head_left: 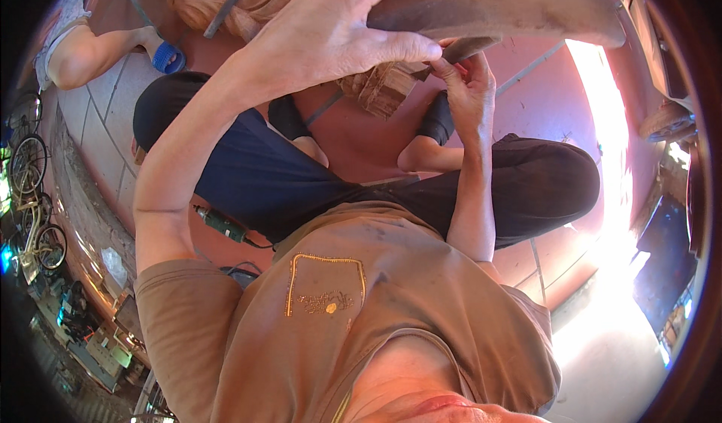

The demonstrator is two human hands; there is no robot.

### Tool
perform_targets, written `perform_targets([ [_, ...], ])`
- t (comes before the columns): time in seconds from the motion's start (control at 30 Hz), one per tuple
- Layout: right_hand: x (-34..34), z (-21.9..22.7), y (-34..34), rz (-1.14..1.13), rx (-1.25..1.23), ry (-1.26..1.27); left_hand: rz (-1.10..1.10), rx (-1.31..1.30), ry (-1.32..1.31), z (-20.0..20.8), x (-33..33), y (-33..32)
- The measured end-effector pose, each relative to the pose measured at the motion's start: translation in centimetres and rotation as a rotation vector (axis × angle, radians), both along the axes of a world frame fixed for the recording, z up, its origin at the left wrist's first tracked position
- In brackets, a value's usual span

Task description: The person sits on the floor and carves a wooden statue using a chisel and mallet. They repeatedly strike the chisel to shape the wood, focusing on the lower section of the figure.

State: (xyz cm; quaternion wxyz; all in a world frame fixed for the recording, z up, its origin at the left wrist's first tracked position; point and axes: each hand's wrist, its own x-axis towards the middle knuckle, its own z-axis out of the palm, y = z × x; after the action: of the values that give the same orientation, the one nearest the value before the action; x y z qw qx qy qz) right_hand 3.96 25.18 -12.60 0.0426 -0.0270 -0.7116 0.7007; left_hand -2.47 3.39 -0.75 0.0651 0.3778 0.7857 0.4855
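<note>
A broad, curved brown piece (511, 9), its kind unclear, spans the top of the head view. My left hand (323, 39) grips its left end, thumb stretched along the underside and fingers partly cut off by the frame. Just right of that thumb, my right hand (468, 77) pinches the narrow brown flap (474, 47) hanging below the piece. Beneath both hands, between my feet, stands a carved block of reddish wood (383, 88), partly covered by them. Beyond my left forearm lies a larger wood carving (195, 2).
A grey flat bar (226, 6) crosses the larger carving. By my left thigh lies a green corded power tool (226, 224) on the tiled floor (526, 107). Another person's leg with a blue slipper (168, 58) is at far left. Bicycles (34, 167) stand at the left edge.
</note>
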Motion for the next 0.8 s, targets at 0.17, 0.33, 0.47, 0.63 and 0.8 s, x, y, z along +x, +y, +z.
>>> perform_targets([
  [0.17, 0.2, -1.7, 0.7, -0.059, 0.036, -0.046, -0.077, -0.547, -0.135, 4.2, -0.1, 0.4],
  [0.33, 0.3, -0.7, -0.2, -0.028, 0.036, 0.005, -0.085, -0.035, 0.103, 2.8, -0.2, 0.4],
  [0.47, 0.5, -0.5, -0.4, -0.018, 0.074, -0.003, -0.042, 0.027, 0.062, 5.2, 0.9, 0.5],
  [0.63, 0.5, -0.8, -0.4, -0.002, 0.120, 0.027, -0.068, -0.416, 0.075, 3.8, -0.2, -0.6],
  [0.8, 0.3, -0.6, -0.4, -0.019, 0.100, 0.008, 0.025, -0.149, 0.195, 4.4, -0.4, -0.5],
])
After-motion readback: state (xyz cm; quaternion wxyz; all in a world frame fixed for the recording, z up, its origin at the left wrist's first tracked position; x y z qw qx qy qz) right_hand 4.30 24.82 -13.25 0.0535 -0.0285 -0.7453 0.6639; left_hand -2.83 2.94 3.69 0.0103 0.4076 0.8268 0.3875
